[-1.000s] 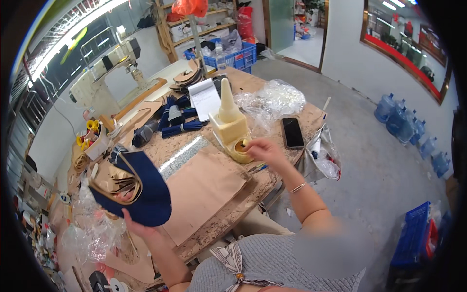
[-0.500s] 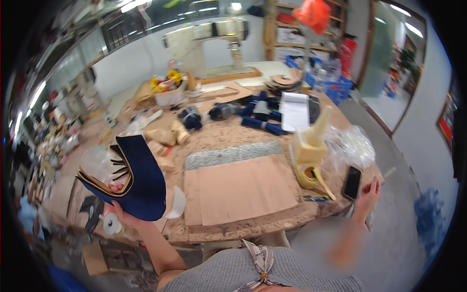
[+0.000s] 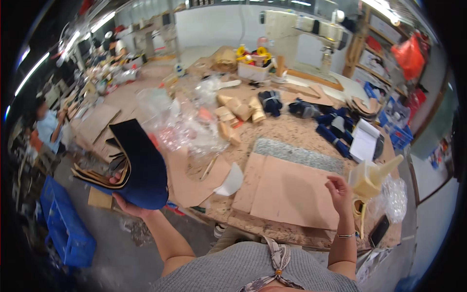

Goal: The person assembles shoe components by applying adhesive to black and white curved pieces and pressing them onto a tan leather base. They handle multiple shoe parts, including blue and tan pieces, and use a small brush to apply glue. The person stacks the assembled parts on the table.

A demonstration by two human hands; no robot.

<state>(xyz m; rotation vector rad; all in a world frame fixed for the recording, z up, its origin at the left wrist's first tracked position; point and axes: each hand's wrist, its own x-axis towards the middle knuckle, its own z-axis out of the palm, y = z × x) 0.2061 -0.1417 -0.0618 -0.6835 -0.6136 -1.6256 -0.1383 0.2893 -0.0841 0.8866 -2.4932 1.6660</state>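
My left hand [image 3: 131, 207] grips a stack of curved, U-shaped navy pieces [image 3: 146, 175] with tan undersides, raised at the left of the table. Its thumb and fingers clasp the inner and outer edges. Over the right part of a flat tan sheet [image 3: 292, 194] hovers my right hand [image 3: 339, 192], its fingers loosely bent and a little apart with nothing visible in them. The sheet lies on a speckled grey slab [image 3: 301, 153]. Just right of that hand stands a cream plastic pot [image 3: 367, 180] with a spout. A white curved piece [image 3: 231, 180] lies left of the sheet.
Clear plastic bags [image 3: 187, 129] and tan wrapped bundles [image 3: 236, 107] cover the table's left. Tied navy bundles [image 3: 335, 126], a notepad [image 3: 365, 141] and a phone [image 3: 379, 230] lie rightward. Behind is a sewing machine [image 3: 282, 36]. A blue crate [image 3: 63, 224] and another person [image 3: 47, 126] are at left.
The view has swung left, bringing the blue crate and the other person into sight. My right hand has moved from beside the phone to above the tan sheet. My left hand keeps the navy stack.
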